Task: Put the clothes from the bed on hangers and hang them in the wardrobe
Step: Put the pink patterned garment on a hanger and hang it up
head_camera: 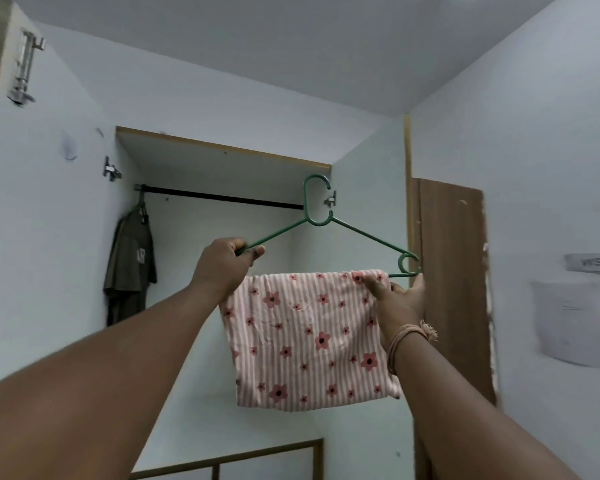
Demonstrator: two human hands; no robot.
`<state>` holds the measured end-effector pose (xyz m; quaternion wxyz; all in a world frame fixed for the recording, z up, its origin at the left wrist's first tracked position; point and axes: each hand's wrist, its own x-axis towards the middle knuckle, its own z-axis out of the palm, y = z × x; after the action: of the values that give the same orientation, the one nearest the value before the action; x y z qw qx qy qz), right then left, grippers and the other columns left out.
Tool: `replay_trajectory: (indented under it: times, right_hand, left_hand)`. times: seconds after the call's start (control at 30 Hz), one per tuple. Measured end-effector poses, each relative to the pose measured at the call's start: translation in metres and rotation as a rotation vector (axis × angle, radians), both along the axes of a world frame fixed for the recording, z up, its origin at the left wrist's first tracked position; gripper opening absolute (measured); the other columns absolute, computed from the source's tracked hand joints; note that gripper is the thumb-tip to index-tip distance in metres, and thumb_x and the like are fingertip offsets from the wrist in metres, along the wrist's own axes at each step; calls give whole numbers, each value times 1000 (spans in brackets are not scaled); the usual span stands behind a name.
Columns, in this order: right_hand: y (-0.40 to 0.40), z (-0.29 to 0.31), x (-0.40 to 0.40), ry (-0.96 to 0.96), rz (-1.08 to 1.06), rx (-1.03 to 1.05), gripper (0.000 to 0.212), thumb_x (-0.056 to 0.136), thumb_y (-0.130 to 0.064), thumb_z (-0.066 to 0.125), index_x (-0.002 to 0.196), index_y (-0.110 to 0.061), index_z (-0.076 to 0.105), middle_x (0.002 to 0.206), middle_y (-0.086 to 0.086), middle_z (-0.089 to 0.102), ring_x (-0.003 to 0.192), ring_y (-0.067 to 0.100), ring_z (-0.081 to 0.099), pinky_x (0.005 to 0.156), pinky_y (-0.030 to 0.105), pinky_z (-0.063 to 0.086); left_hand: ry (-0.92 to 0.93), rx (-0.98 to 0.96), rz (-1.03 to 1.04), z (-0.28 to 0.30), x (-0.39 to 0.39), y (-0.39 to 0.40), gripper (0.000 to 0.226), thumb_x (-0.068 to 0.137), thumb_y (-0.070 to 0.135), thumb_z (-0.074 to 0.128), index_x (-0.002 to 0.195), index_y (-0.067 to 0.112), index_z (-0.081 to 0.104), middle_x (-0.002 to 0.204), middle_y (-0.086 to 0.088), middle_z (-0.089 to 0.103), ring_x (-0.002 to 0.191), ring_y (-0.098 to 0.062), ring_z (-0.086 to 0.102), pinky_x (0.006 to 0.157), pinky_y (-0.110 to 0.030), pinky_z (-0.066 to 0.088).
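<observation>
A green hanger (355,232) is raised in front of the open wardrobe, its hook level with the dark rail (222,196). Folded over its lower bar hangs a pink striped cloth with red flowers (309,341). My left hand (224,263) grips the hanger's left end. My right hand (400,299) pinches the cloth's top right corner against the bar near the hanger's right end. The hook hangs free in front of the rail's right end and I cannot tell whether it touches.
An olive T-shirt (130,265) hangs at the rail's far left. The wardrobe's white doors stand open on both sides, with a latch (26,67) on the left one. A brown door (451,271) stands to the right. A framed panel (257,459) lies below.
</observation>
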<state>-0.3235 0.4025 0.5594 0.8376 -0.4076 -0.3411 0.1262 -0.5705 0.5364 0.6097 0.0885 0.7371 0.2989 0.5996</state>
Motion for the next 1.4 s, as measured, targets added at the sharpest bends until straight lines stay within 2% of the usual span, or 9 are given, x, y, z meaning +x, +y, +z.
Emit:
replay_trajectory:
  times: [0.3,0.4,0.53,0.77,0.87,0.97,1.07,1.17,1.4]
  right_hand:
    - [109,10,-14,-56,6,-50,115,80,-15,84,161,-17,2,117,7,60,114,15,50,100,28,31]
    - [153,9,-13,-154,7,-113,107,81,-18,84,159,-18,11,135,6,52,125,21,50,111,31,32]
    - [220,7,-9,-191,4,-134,69,88,-28,76,144,-15,40,132,9,54,124,26,53,111,39,39]
    - [350,12,4,-152,74,-147,5,94,-23,63,91,-23,58,96,13,67,88,36,68,82,54,58]
    - [407,30,5,-132,138,-141,18,94,-14,60,77,-20,60,85,18,68,76,40,70,63,58,61]
    - [452,47,1,-144,82,-123,14,89,-20,61,75,-19,63,77,8,70,73,34,69,72,49,61]
    - [485,53,1,-132,54,-148,14,94,-13,61,81,-12,64,85,11,67,83,30,63,77,31,49]
    - [523,50,-1,-90,58,-156,9,95,-10,59,89,-9,66,96,17,69,94,35,65,84,35,48]
    - [600,50,-22,-124,86,-190,17,95,-6,53,103,-1,67,109,21,66,104,38,62,86,33,44]
  left_hand:
    - [0,24,80,7,-51,76,35,95,38,70,78,7,70,66,-12,66,59,-27,59,58,-36,52]
    - [-42,-46,94,1,-59,105,31,94,35,73,78,9,74,67,-14,67,58,-16,55,55,-29,51]
    - [-112,-101,167,-6,-64,140,25,91,33,78,74,15,74,61,-7,64,50,-12,53,41,-15,41]
    - [-324,-81,507,-2,-66,206,39,74,53,86,78,17,71,68,-2,67,62,-16,59,52,-27,38]
    - [-475,-137,568,10,-59,250,50,73,57,85,89,13,69,77,-4,68,76,-25,64,62,-31,46]
    - [-592,-217,543,14,-56,295,54,75,56,85,94,9,67,86,-8,71,84,-31,66,69,-36,52]
    - [-795,-340,274,12,-57,327,39,95,44,70,89,6,68,75,-14,71,70,-30,69,68,-42,55]
    - [-895,-444,-20,16,-61,343,28,110,26,46,99,3,57,77,-15,57,67,-25,59,77,-44,57]
    - [-533,-487,154,22,-82,368,31,111,20,41,109,-2,63,95,-17,67,81,-22,66,60,-33,60]
